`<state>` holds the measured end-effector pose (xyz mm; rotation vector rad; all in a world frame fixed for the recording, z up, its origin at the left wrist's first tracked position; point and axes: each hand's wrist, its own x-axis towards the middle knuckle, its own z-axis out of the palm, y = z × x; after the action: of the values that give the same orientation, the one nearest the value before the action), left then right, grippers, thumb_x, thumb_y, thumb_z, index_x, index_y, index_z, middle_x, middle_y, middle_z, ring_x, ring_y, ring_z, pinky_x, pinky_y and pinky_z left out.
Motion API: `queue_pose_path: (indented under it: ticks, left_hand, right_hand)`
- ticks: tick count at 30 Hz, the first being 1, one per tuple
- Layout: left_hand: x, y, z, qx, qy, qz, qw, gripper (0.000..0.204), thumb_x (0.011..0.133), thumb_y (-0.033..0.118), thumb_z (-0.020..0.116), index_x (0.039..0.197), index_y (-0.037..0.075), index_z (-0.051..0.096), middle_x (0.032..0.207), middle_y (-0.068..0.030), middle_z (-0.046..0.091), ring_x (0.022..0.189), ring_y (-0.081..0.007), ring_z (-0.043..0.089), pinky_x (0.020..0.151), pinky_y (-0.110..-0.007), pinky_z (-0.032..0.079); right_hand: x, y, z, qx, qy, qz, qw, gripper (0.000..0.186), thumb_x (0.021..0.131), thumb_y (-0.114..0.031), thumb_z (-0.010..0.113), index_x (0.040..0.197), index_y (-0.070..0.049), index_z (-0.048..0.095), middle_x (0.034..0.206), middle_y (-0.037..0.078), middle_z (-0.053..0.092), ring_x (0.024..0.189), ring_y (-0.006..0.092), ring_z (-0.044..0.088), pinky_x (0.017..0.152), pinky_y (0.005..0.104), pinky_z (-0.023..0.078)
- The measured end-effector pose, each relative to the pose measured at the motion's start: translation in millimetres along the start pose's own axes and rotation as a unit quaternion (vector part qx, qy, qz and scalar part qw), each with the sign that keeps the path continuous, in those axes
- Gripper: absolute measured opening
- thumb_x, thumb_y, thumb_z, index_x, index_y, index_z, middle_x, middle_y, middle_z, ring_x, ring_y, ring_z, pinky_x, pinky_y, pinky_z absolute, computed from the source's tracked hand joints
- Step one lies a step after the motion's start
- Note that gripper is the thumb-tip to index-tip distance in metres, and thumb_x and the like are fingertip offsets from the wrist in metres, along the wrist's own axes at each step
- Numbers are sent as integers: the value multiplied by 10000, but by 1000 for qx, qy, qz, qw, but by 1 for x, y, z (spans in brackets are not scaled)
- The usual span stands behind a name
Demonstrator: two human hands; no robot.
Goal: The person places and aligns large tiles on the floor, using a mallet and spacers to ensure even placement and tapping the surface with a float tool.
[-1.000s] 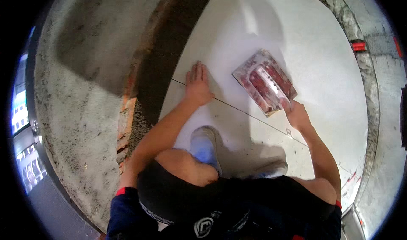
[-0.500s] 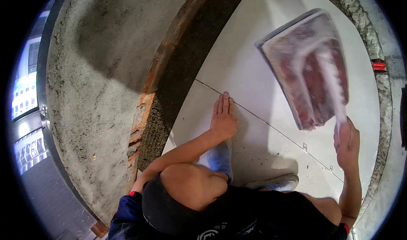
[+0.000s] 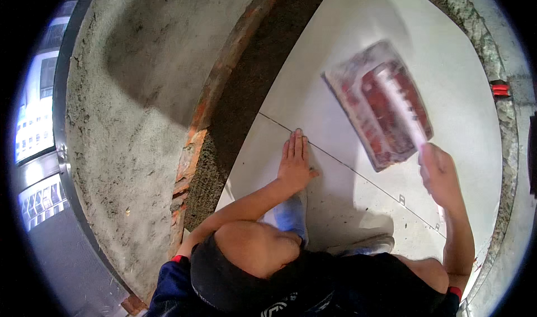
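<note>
My right hand (image 3: 442, 174) is closed round the pale handle of a tile-beating paddle (image 3: 386, 113). The paddle has a worn, rectangular dark red head with whitish smears and is blurred by motion. It is over the large white floor tile (image 3: 313, 76); whether it touches the surface I cannot tell. My left hand (image 3: 295, 163) lies flat on the nearer tile (image 3: 330, 188), fingers together and stretched out, fingertips at the thin joint between the two tiles. Small spacer-like clips (image 3: 402, 200) sit along that joint to the right.
Left of the tiles runs a dark mortar strip (image 3: 246, 65), edged by broken orange brick (image 3: 193, 143). Rough grey concrete (image 3: 134, 132) lies beyond. Rough mortar borders the right side, with a small orange-red object (image 3: 499, 89) there. My shoe (image 3: 291, 216) rests on the nearer tile.
The paddle and my right hand have moved left and appear lower, nearer the tile. My left hand stays flat in about the same spot.
</note>
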<state>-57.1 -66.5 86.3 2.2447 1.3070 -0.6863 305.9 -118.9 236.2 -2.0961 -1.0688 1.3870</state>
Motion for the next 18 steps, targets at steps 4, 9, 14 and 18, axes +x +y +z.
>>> queue_pose_path:
  ticks: [4,9,14,18]
  left_hand:
    - [1,1,3,5,0,-7,1000,1108,886,582,621,1542,-132,86,1632,-315,-61,1532,-436,-6,1242,-506,44]
    - [4,9,2,11,17,-13,1000,1124,881,568,642,1529,-156,77,1619,-344,-14,1524,-462,-3,1235,-527,65]
    - [10,18,-10,29,4,-38,999,1066,917,555,592,1523,-162,89,1610,-360,16,1520,-471,1,1231,-543,43]
    - [45,5,-17,-59,118,2,991,997,936,527,572,1511,-163,140,1598,-372,51,1512,-482,42,1226,-558,44]
  right_hand:
    - [-25,16,12,27,135,-137,981,422,1056,-387,422,930,-18,584,628,-25,454,586,40,425,494,260,334]
    - [43,87,47,-154,103,-32,982,547,1054,-449,441,1009,69,609,867,314,647,875,525,614,766,506,478]
    - [60,115,39,-42,56,99,993,600,1013,-573,480,889,-1,612,635,118,565,566,260,549,569,390,463]
    - [25,115,16,117,96,138,979,559,975,-663,486,766,-146,535,571,-68,399,431,51,360,384,236,298]
